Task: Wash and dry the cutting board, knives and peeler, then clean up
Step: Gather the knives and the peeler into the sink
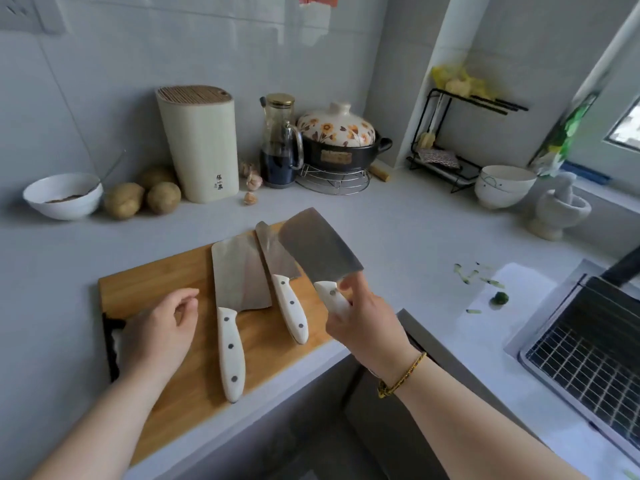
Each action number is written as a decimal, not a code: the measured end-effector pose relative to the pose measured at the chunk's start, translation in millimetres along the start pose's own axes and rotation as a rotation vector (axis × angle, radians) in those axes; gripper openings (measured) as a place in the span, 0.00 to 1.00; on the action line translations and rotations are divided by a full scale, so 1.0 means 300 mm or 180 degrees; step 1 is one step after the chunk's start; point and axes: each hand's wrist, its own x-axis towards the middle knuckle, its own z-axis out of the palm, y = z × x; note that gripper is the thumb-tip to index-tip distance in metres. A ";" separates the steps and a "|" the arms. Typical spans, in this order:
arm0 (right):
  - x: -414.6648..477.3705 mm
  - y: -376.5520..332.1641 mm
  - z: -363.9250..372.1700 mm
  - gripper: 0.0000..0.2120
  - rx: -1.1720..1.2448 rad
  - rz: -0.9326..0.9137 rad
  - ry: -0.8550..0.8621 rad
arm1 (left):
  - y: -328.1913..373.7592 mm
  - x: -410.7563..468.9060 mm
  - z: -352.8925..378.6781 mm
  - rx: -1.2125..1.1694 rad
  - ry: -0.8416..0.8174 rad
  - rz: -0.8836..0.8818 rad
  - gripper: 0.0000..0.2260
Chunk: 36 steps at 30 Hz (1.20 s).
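Fingers of the right hand point(367, 327) are gripping the cleaver point(318, 251) by its handle, over the cutting board point(156, 278). Left of them two knives point(239, 271) are lying on it, then the left hand point(159, 327), fingers loosely curled and empty. A knife block point(199, 147) is standing beyond.

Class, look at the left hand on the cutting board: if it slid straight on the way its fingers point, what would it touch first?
Most likely the blade of the broad cleaver lying flat on the cutting board, just beyond the left hand.

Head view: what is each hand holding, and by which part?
Right hand grips a cleaver by its white handle; left hand holds nothing.
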 end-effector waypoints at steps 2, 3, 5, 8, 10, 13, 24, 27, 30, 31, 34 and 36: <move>-0.058 0.068 -0.064 0.18 -0.0038 -0.0042 0.0121 | 0.086 -0.043 0.016 -0.0074 -0.0029 0.0213 0.11; -0.098 0.112 -0.103 0.19 -0.0064 -0.0016 0.0191 | 0.144 -0.076 0.032 -0.0128 -0.0038 0.0346 0.11; -0.173 0.196 -0.174 0.19 -0.0082 0.0110 0.0290 | 0.250 -0.142 0.074 -0.0200 -0.0024 0.0658 0.09; -0.314 0.366 -0.302 0.18 -0.0128 0.0477 0.0405 | 0.429 -0.265 0.183 -0.0386 -0.0168 0.1367 0.09; -0.421 0.503 -0.397 0.18 -0.0141 0.0678 0.0464 | 0.555 -0.373 0.268 -0.0415 -0.0237 0.1783 0.07; -0.575 0.708 -0.521 0.20 -0.0080 0.0967 0.0551 | 0.726 -0.541 0.381 -0.0506 -0.0456 0.2020 0.04; -1.010 1.332 -0.754 0.18 0.0224 0.2317 0.1055 | 1.127 -1.046 0.762 -0.0299 -0.1340 0.3183 0.16; -1.057 1.462 -0.737 0.19 0.0201 0.2609 0.0903 | 1.161 -1.092 0.859 -0.0028 -0.1553 0.3304 0.17; -1.064 1.561 -0.710 0.17 0.0112 0.2795 0.0595 | 1.150 -1.097 0.916 -0.0122 -0.1568 0.3226 0.17; -1.058 1.591 -0.698 0.17 0.0089 0.2832 0.0458 | 1.149 -1.098 0.917 -0.0155 -0.1550 0.3207 0.17; -1.022 1.682 -0.646 0.17 -0.0240 0.2736 0.0008 | 1.148 -1.105 0.930 -0.0232 -0.1538 0.3271 0.16; -0.990 1.736 -0.610 0.21 -0.0404 0.2549 -0.0315 | 1.147 -1.105 0.941 -0.0182 -0.1540 0.3290 0.16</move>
